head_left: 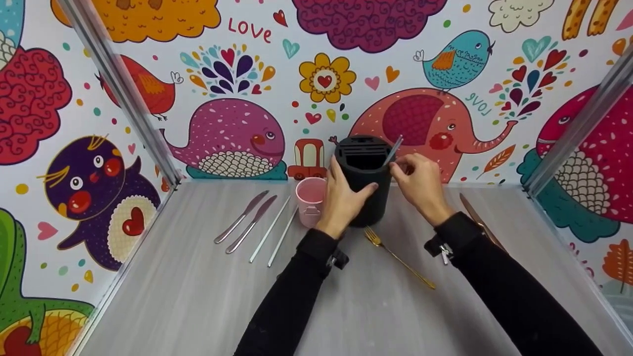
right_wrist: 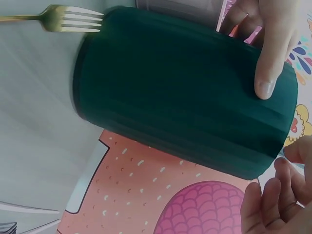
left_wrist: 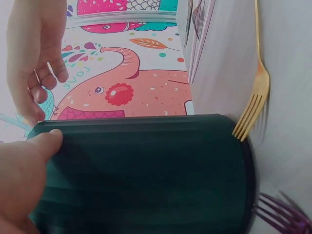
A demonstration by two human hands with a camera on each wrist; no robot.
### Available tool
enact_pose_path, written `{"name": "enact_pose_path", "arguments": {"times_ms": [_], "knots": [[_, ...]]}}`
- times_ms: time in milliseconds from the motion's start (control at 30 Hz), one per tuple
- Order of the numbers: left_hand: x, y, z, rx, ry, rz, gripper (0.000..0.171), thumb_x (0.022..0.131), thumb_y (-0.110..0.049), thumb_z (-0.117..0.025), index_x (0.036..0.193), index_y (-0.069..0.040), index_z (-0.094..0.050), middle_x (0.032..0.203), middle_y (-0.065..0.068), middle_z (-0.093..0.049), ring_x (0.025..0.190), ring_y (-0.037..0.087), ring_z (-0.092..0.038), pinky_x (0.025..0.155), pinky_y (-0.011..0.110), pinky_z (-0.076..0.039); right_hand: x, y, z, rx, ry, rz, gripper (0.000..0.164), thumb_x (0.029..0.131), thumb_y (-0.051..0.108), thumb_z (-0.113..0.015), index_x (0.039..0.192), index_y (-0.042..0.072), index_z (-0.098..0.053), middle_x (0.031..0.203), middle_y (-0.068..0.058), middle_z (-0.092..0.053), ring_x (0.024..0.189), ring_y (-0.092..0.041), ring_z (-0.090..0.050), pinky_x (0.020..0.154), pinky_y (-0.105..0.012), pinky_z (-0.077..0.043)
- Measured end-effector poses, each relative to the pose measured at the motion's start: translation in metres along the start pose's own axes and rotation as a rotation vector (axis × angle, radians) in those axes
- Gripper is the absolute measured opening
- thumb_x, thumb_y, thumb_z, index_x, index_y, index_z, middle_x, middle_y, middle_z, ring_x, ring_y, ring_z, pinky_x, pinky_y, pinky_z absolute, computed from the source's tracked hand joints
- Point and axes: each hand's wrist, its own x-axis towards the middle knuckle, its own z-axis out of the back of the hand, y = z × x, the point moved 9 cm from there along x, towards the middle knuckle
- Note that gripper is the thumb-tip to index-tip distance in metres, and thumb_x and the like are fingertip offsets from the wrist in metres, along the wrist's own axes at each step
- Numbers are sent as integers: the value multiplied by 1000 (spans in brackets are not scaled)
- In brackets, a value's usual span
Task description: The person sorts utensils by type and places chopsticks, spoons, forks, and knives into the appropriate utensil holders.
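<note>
A black cylindrical utensil holder [head_left: 368, 198] with a slotted top stands upright near the back wall. My left hand [head_left: 343, 200] grips its left side, the thumb across the front and fingers around behind. At the holder's right rim, my right hand [head_left: 420, 183] pinches a thin, pale blue-grey stick [head_left: 394, 148] between thumb and fingertip. The stick leans up and right at the opening; its lower end is hidden. In the right wrist view the right fingers [right_wrist: 273, 200] are beside the rim. A gold fork [head_left: 374, 237] lies with its tines near the holder's base.
Left of the holder stands a pink cup [head_left: 310, 198], partly hidden by my left hand. Two knives [head_left: 252, 222] and two thin silvery sticks [head_left: 283, 237] lie farther left. More knives [head_left: 477, 212] lie right. A purple fork [left_wrist: 287, 214] shows near the base.
</note>
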Motion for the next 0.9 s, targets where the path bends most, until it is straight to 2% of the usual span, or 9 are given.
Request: {"name": "enact_pose_path", "arguments": {"times_ms": [267,400,500,633,733,900], "knots": [[-1,3,-2,-9,18,20,127,91,-54,-88,179,-14,-6,183,17,-27,163,29,-41,136,48,-36,2,-20,13,-14,48,-57,17,103,10,-69,107,-1,-81,95,-19,-76,85,-29,-66,71,-20,-45],[-1,4,-3,-24,26,26,126,91,-54,-88,179,-15,-6,183,16,-26,163,29,-40,136,48,-35,4,-34,20,-39,136,-104,21,104,11,-65,111,1,-82,99,-19,-79,86,-29,-68,70,-20,-47],[-1,3,-2,-26,26,21,126,91,-53,-88,179,-14,-6,183,17,-26,163,30,-39,136,48,-35,3,-47,22,-73,242,-151,26,105,14,-63,116,1,-82,104,-20,-81,90,-31,-71,74,-26,-52],[0,3,-2,-20,35,24,127,92,-54,-88,179,-15,-4,183,17,-24,165,30,-38,137,48,-34,-2,-69,22,-125,377,-208,30,106,19,-63,121,0,-80,112,-23,-81,99,-35,-71,84,-39,-57],[0,2,-3,-29,38,23,126,92,-53,-88,179,-16,-4,184,16,-23,165,30,-37,137,49,-34,-6,-88,22,-159,444,-222,30,107,18,-65,122,-3,-80,116,-26,-80,104,-39,-70,91,-49,-58],[1,1,-1,-39,34,19,126,92,-52,-88,179,-17,-4,184,15,-24,163,29,-39,136,49,-34,-13,-118,21,-202,538,-246,31,106,17,-67,122,-9,-77,117,-31,-78,105,-43,-69,96,-58,-59]]}}
